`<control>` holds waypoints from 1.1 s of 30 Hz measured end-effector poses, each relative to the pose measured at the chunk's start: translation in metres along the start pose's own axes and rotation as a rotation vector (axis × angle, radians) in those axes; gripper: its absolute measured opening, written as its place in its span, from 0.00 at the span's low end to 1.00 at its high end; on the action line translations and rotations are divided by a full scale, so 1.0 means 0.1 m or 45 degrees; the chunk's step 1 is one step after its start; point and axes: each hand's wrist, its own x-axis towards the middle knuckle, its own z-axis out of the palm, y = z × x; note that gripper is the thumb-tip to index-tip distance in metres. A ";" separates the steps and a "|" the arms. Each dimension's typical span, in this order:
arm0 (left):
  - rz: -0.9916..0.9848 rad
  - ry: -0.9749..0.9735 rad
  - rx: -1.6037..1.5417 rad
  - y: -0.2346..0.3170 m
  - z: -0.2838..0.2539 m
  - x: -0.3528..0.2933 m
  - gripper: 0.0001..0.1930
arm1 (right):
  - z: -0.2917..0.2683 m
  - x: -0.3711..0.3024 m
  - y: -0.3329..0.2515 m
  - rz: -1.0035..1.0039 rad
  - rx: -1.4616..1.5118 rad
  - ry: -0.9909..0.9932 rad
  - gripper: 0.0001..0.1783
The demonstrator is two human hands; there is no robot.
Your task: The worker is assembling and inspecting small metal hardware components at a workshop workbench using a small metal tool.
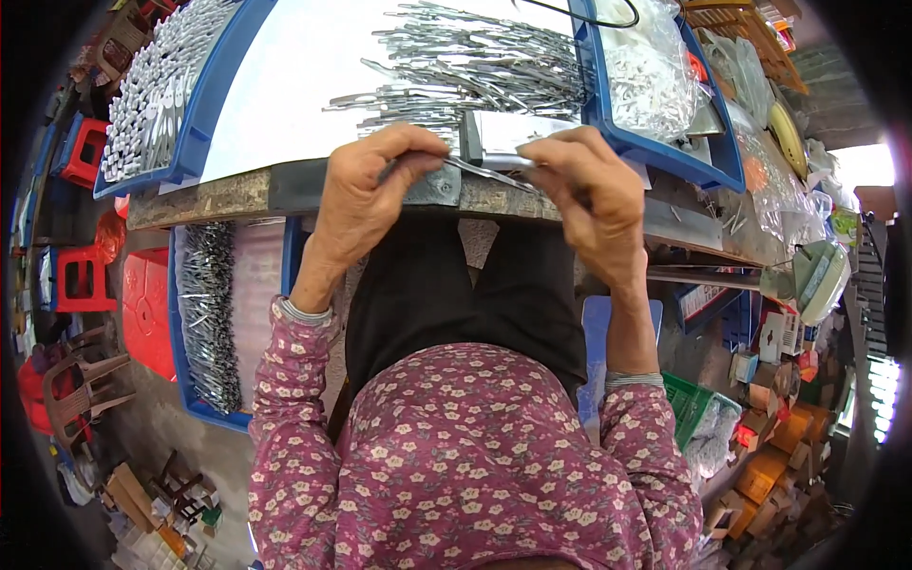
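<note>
My left hand (372, 190) is closed in a pinch at the table's near edge, on the left end of a slim, shiny metal strip (489, 174). The strip slants down toward my right hand (597, 195), whose bent fingers pinch its other end. Just beyond my hands lies a loose heap of similar slim metal strips (475, 66) on a white surface. A small block with a pale top (518, 131) sits at the table edge, partly hidden by my right hand. The exact kind of metal piece cannot be made out.
A blue tray (204, 119) of white-ended pieces stands at left. Another blue tray (665, 157) at right holds bagged small clear parts. Below the table (228, 199), at left, a blue crate (176, 313) holds many metal pieces. Red stools (85, 275) and cardboard boxes (760, 475) stand around.
</note>
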 end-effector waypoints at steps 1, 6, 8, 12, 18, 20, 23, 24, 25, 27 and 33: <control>0.000 -0.046 -0.041 0.03 0.03 -0.01 0.07 | 0.01 -0.01 -0.01 -0.086 -0.104 -0.025 0.19; -0.013 -0.072 -0.216 0.02 0.18 -0.02 0.07 | 0.04 -0.10 -0.10 -0.138 -0.267 -0.043 0.24; -0.001 -0.073 -0.214 0.00 0.21 -0.02 0.07 | 0.03 -0.15 -0.06 -0.283 -0.305 -0.055 0.21; -0.025 -0.078 -0.208 0.00 0.26 -0.02 0.07 | 0.03 -0.17 -0.05 -0.394 -0.466 -0.049 0.19; -0.040 -0.087 -0.253 0.01 0.29 -0.02 0.07 | 0.03 -0.19 -0.05 -0.386 -0.484 -0.052 0.18; -0.024 -0.103 -0.240 -0.01 0.29 -0.03 0.07 | 0.03 -0.20 -0.04 -0.386 -0.480 -0.051 0.19; -0.006 -0.119 -0.234 -0.02 0.29 -0.03 0.08 | 0.03 -0.20 -0.02 -0.382 -0.465 -0.057 0.18; -0.004 -0.120 -0.240 -0.01 0.30 -0.03 0.07 | 0.03 -0.21 -0.02 -0.379 -0.453 -0.063 0.18; -0.004 -0.120 -0.241 -0.01 0.30 -0.03 0.07 | 0.02 -0.21 -0.02 -0.379 -0.454 -0.064 0.18; -0.008 -0.123 -0.260 -0.03 0.32 -0.03 0.07 | 0.02 -0.21 -0.02 -0.365 -0.446 -0.089 0.19; -0.130 -0.045 -0.343 -0.10 0.38 -0.06 0.09 | -0.04 -0.23 0.05 -0.239 -0.391 -0.203 0.21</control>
